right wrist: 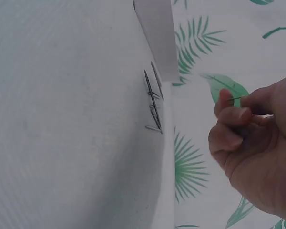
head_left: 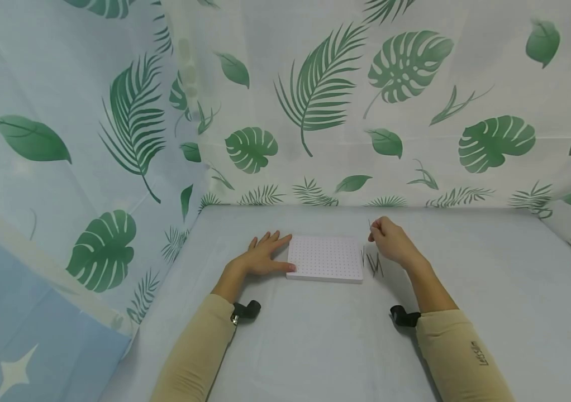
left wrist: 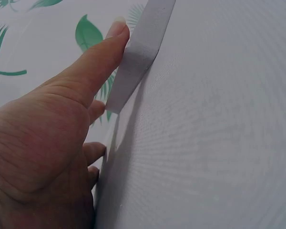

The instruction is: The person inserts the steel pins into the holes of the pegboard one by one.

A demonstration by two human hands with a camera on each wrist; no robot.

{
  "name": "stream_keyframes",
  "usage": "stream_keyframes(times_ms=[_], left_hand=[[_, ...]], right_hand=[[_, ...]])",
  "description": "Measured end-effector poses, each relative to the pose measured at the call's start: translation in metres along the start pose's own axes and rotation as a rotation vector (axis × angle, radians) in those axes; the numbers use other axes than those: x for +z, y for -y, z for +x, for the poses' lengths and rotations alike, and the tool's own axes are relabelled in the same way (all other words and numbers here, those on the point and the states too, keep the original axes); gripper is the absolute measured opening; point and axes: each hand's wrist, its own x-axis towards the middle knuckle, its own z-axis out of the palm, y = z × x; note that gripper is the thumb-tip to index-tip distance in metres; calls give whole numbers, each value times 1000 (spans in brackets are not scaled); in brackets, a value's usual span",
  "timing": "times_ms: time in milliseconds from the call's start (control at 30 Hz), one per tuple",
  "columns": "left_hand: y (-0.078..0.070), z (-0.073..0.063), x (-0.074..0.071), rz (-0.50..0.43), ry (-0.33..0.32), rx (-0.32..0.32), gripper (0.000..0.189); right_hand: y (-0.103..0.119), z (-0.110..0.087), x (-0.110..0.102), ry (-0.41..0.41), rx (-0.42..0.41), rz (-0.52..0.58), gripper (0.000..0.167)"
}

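**2 hands at a dotted white board, 1 pin raised**

No bin, tray or box anywhere on the table [head_left: 315, 346]. Nearest thing to a holder: a flat white board [head_left: 324, 259] dotted with a regular grid of tiny holes, lying in the middle of the pale cloth. Nothing visibly stuck into its holes from the head view. Just right of it, loose on the cloth and close to its right edge: a small heap of thin dark pins [head_left: 374, 262], crossed over one another; whether the nearest one touches the board cannot be told. Same heap seen from the right wrist, lying by the board's corner [right wrist: 153, 102].

Left hand [head_left: 263, 256]: palm down on the cloth at the board's left edge, fingers straight and slightly spread, pointing away from the body. Thumb pressed flat along the board's side wall, plain in the left wrist view [left wrist: 97, 62], with the board's thick white edge [left wrist: 143, 45] against the thumb tip. Nothing gripped, only touched.

Right hand [head_left: 390, 241]: lifted above the cloth, past the board's far right corner and behind the heap. Fingers curled in, thumb and forefinger pinching 1 thin pin [right wrist: 234, 98], which stands up from the fingertips in the head view [head_left: 369, 224]. Wrist bent slightly inward, beige sleeve [head_left: 461, 357] ending at the forearm.

Leaf-printed curtain [head_left: 406, 111] behind and at the left.
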Motion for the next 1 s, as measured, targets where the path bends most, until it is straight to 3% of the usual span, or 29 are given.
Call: stream_keyframes(times_ms=[367,1000], left_hand=[[1,1,-1,3,2,0,100],[3,2,1,7,-5,5,100]], right_hand=[[11,6,14,-38,-56,244,30],[39,25,47,-22,-97,438,12]])
